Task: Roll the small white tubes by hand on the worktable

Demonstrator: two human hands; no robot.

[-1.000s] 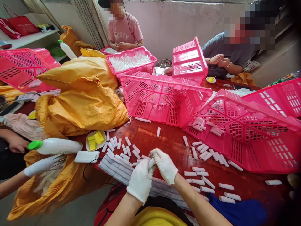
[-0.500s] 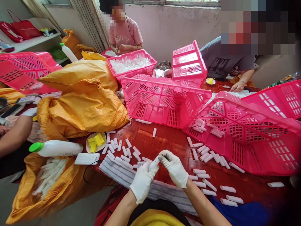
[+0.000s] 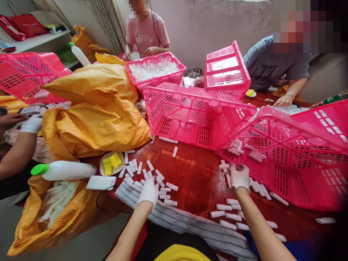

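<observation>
My left hand [image 3: 149, 192], in a white glove with bare fingertips, is low over the left group of short white tubes [image 3: 170, 186]. Its fingers look loosely apart, though their tips partly blend with the tubes, and I make out no tube in its grasp. Some tubes in this group bear dark marks. Over on the right, my right hand [image 3: 240, 177], gloved the same way, reaches down to another cluster of white tubes [image 3: 223, 166]. Thumb and fingers are spread above the tubes, and the palm side is hidden. A grey striped towel [image 3: 190, 221] lies along the near table edge.
Pink baskets [image 3: 185, 125] lie on their sides beyond my hands. Orange sacks [image 3: 100, 127], a white bottle [image 3: 69, 170], a dish of yellow pieces [image 3: 102, 170] and a white power bank [image 3: 100, 182] are at left. Co-workers sit across the table and at far left.
My hands have moved apart from the middle, where my left hand held a white tube. The left went to the left group, the right to the right cluster. The view has shifted slightly.
</observation>
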